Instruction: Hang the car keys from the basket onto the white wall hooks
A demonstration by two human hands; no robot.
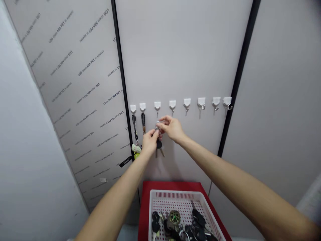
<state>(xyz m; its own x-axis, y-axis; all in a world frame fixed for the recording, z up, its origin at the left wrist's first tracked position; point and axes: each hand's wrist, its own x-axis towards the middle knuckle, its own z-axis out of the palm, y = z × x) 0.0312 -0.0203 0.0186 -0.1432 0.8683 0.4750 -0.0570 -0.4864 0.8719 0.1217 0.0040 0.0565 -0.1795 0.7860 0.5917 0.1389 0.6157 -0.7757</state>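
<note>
Key ring (157, 127) | L hand (150, 141), R hand (172, 129) on it | free hooks (187, 103) R

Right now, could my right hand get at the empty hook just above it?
Probably yes. The right hand sits just below that hook, nothing hangs on it, and nothing stands between them. However, the hand is up at the keys beside the left hand, so it may need to let go first.

A slender, bare left forearm (116, 197) and right forearm (235, 180) run in from 7 and 4 o'clock, smooth and unsleeved, narrowing into a bare left hand (149, 142) and right hand (173, 129).
</note>
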